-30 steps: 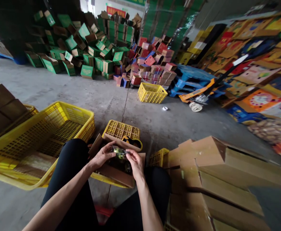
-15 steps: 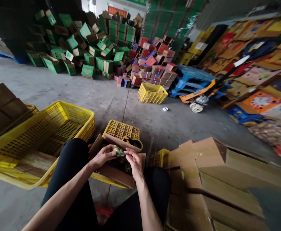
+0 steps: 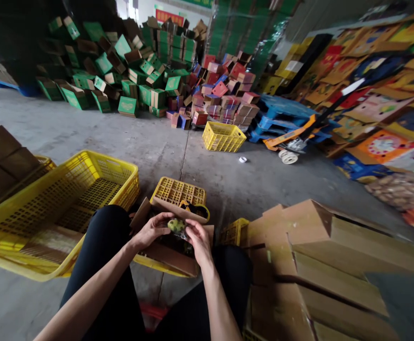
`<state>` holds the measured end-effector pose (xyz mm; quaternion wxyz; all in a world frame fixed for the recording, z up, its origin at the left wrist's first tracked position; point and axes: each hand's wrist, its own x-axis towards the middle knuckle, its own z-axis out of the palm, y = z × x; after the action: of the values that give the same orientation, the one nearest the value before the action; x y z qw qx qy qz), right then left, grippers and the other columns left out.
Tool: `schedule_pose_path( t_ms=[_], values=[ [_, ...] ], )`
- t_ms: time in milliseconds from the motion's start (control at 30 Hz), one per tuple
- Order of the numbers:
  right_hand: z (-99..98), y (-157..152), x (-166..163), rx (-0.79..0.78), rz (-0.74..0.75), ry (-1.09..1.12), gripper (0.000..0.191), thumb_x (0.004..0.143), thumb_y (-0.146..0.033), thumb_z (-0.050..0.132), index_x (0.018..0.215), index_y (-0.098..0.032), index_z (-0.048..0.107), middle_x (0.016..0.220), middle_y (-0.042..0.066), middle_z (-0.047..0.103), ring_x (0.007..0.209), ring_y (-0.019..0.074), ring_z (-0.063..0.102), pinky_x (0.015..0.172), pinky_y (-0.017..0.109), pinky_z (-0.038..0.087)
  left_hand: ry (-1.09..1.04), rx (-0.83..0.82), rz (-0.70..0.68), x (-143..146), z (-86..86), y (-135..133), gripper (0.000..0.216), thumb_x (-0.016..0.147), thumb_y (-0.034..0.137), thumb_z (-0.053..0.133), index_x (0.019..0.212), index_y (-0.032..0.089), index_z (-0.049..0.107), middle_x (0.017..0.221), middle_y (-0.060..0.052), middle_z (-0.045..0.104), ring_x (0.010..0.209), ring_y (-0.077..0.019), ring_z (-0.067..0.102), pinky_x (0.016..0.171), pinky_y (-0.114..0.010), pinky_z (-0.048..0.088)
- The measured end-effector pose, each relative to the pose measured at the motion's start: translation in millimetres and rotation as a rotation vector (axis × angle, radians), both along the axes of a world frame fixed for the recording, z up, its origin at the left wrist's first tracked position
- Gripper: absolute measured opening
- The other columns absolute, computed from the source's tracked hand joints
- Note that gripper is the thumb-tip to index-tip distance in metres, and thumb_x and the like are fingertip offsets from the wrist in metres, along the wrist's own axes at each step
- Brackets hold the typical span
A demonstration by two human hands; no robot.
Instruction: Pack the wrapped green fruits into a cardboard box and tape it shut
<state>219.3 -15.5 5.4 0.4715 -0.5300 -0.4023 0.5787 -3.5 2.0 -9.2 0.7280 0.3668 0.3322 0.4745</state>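
Cartons of plain brown board sit stacked at the far left, with a large yellow crate on the concrete floor just beside them. Something flat and brown lies in the crate's near end. Next to the crate's near corner is the person's dark-clad left knee. Past it the left hand reaches in, its fingers closed narrowly on one side of a small greenish item. What the item is cannot be told; it is rounded and partly hidden by both grips. The right hand meets it from the other side, fingers pinched on it too. The item therefore hangs between the two hands, above an open cardboard box set between the knees. A small upturned yellow crate stands just behind the box. Further right is a heap of big brown boxes, close against the right thigh.

The hold looks to be fingertips only, on a small round thing. If either hand loosens or twists unevenly, the item could slip. It would most likely drop into the open box below, but a sideways bounce could send it down between the knees or out onto the floor.
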Motion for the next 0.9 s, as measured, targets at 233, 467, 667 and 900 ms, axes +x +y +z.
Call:
schedule_pose_path(
  t_ms=[233,467,667,900],
  values=[
    [-13.1,9.0,14.9,0.353,-0.09,-0.655,0.018,0.09,-0.032,0.064,0.098,-0.024,0.078,0.1,0.01,0.078,0.097,0.0295,0.072,0.096,0.045,0.057,0.049,-0.171,0.256,-4.3,-8.4,8.6,0.064,0.065,0.034,0.095,0.124,0.02,0.076,0.143,-0.017,0.069,0.143,-0.0416,0.055,0.111,-0.053,0.05],
    [-33.1,-8.7,5.4,0.375,0.068,-1.209,0.033,0.089,-0.005,0.052,0.095,-0.02,0.081,0.121,0.023,0.073,0.117,0.0398,0.065,0.105,0.054,0.05,0.071,-0.199,0.306,-5.7,-8.6,11.2,0.062,0.061,0.037,0.096,0.117,0.019,0.078,0.139,-0.018,0.071,0.141,-0.0408,0.056,0.115,-0.054,0.047],
    [-28.4,-2.6,-16.9,0.555,0.323,-1.201,0.027,0.097,-0.016,0.059,0.109,-0.022,0.082,0.14,0.014,0.069,0.146,0.036,0.047,0.122,0.055,0.04,0.086,-0.199,0.326,-5.7,-12.4,11.6,0.062,0.06,0.039,0.097,0.116,0.019,0.079,0.135,-0.018,0.073,0.137,-0.0406,0.06,0.113,-0.054,0.049],
    [-46.0,4.9,-31.0,0.444,0.503,-1.199,0.019,0.095,-0.019,0.07,0.092,-0.027,0.086,0.141,0.008,0.072,0.152,0.0407,0.043,0.123,0.064,0.034,0.139,-0.193,0.332,-7.8,-17.5,12.6,0.061,0.061,0.041,0.097,0.115,0.019,0.079,0.137,-0.017,0.072,0.138,-0.041,0.059,0.112,-0.053,0.05]
  ],
)
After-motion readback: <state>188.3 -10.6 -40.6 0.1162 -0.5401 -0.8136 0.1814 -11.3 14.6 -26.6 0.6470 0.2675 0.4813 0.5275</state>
